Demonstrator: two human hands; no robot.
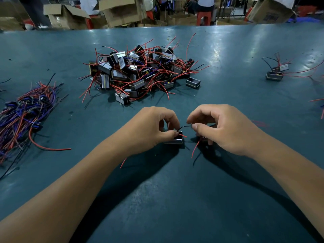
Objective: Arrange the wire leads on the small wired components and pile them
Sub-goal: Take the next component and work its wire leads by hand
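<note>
A small black wired component (176,140) sits on the green table (157,199) between my hands. My left hand (154,125) pinches it from the left with thumb and curled fingers. My right hand (222,127) pinches its thin black lead (186,126), stretched between the two hands. Red leads (195,148) trail down from the component and under my right hand. A big pile of the same components (140,72) with red, black and blue leads lies further back in the middle.
A bundle of loose red, blue and black wires (22,113) lies at the left. Two separate components (277,72) with long leads sit at the far right. One loose component (192,82) lies beside the pile. Cardboard boxes (121,11) stand beyond the table's far edge.
</note>
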